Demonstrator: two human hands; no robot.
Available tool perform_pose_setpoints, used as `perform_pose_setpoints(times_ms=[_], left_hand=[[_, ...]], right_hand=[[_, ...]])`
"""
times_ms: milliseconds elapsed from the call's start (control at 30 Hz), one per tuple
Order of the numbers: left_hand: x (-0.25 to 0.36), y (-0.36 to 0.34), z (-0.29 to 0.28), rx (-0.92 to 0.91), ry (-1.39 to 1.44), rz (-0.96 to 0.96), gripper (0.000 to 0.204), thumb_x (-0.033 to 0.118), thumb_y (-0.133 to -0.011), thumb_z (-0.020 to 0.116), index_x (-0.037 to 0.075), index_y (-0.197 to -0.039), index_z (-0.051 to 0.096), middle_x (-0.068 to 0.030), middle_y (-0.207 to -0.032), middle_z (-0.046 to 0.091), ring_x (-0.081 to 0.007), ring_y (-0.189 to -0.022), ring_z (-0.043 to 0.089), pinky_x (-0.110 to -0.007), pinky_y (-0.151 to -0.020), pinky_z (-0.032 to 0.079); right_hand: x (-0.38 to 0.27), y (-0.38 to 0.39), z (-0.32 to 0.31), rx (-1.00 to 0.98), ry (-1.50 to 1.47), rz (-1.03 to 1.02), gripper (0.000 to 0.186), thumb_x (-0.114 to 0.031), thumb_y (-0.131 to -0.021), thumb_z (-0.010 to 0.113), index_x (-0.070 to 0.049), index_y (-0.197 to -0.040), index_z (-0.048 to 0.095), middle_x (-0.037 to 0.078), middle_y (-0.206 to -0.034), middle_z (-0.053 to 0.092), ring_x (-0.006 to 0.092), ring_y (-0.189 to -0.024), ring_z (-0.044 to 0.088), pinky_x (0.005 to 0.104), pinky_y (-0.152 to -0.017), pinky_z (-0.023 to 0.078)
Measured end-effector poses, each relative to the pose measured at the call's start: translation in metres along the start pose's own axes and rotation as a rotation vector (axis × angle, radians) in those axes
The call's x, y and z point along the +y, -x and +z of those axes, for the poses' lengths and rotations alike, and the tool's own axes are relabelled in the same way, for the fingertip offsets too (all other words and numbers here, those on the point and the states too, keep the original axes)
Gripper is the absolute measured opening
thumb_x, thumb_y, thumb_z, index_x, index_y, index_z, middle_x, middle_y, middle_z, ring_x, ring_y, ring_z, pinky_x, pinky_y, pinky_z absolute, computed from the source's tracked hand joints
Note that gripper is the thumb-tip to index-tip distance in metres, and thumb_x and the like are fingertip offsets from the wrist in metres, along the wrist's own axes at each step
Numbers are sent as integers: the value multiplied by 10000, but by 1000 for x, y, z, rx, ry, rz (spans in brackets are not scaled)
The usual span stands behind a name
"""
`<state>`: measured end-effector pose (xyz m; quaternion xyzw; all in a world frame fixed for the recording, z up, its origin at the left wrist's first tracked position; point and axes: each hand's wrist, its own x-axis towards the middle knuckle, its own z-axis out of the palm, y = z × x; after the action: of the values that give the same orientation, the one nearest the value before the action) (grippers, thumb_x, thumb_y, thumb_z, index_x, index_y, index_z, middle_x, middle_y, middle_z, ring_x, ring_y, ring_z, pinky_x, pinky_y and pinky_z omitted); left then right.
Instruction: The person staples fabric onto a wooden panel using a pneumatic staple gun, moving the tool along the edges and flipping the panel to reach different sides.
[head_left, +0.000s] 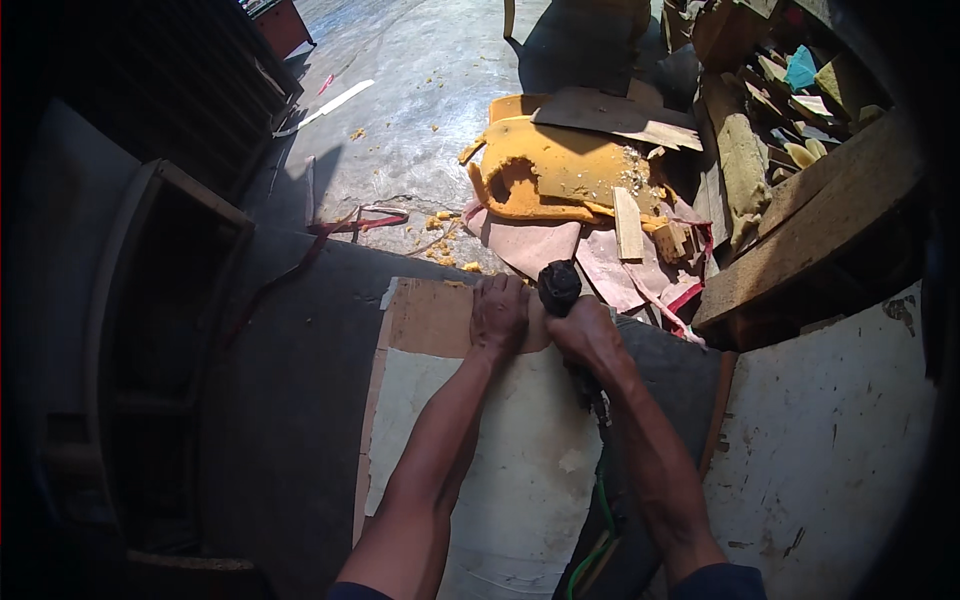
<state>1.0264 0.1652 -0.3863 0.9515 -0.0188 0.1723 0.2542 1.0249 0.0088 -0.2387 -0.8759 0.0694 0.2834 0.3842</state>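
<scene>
A long board (480, 460), covered in pale, peeling sheeting with bare brown wood at its far end, lies in front of me. My left hand (500, 312) is at that far end, fingers bent over the edge and holding the board. Beside it, my right hand (585, 335) is closed round a black hand-held power tool (559, 284), held at the board's far right corner. A green hose or cord (603, 500) trails from the tool toward me along the board's right side. The tool's working tip is hidden from me.
Torn yellow foam (560, 165) and pinkish cloth (525, 240) lie on the concrete floor ahead, with wood scraps on top. At right stand a thick timber (810, 225), a heap of offcuts (800, 110) and a worn white panel (820, 440). An open wooden frame (165, 190) stands left.
</scene>
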Motion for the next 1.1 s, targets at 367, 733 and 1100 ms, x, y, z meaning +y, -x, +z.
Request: perform_pose_setpoints(times_ms=[367,733,1100], left_hand=[[-95,29,-97,203,33,-789,433,379,-948,598,107,-1280,654,-156,-1236,675,-365,-1182,611,-454,-1025,452],[-102,32,-100,198,29,-906,412,426,-959,560,179,-1270,669,-175,-1117,716,-408,-1052,667,-490,-907,518],[-103,31,-105,156,50,-901,362,428,-967,523,237,-1228,685,-198,-1026,723,-434,-996,679,-515,-855,541]], right_hand=[[-4,8,0,64,86,-23,304,-183,-851,602,106,-919,670,219,-755,697,298,-600,710,404,-561,570],[-99,-21,74,-123,109,-315,444,-297,-780,702,133,-885,664,224,-817,702,283,-711,711,396,-672,563],[-145,-91,155,-212,250,-342,401,-287,-805,655,51,-1018,686,214,-906,710,314,-806,709,398,-719,548]])
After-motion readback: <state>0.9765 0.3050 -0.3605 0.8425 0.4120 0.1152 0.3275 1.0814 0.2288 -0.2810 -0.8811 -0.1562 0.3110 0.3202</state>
